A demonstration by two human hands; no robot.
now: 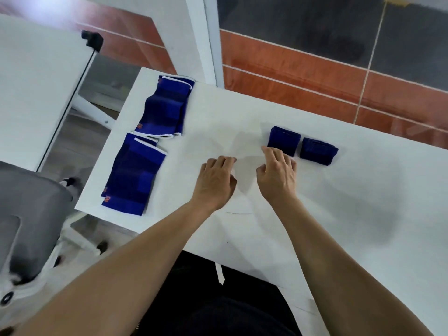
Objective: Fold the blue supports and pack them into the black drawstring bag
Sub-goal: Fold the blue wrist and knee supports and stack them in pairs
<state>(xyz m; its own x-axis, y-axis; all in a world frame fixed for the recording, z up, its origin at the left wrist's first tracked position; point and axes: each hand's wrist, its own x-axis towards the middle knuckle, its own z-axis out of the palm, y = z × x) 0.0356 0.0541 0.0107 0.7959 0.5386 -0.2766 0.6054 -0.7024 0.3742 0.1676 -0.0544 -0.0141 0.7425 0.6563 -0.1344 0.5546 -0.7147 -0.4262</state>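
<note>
Nearest the camera, two bare forearms reach out over the white table (315, 214); the left hand (214, 181) and right hand (278, 174) both rest empty with fingers loosely curled, the right just beside the nearer of two folded supports (284, 140), the other (318, 151) lying alongside it. The folding step looks half done, since two flat piles of supports (164, 107) (133, 173) wait at the table's left edge, so the next move calls for a reach left to one. The small orange logos are unreadable, and no black bag is identifiable.

Blue supports (135, 173) with white-trimmed edges; white table (339, 214).
</note>
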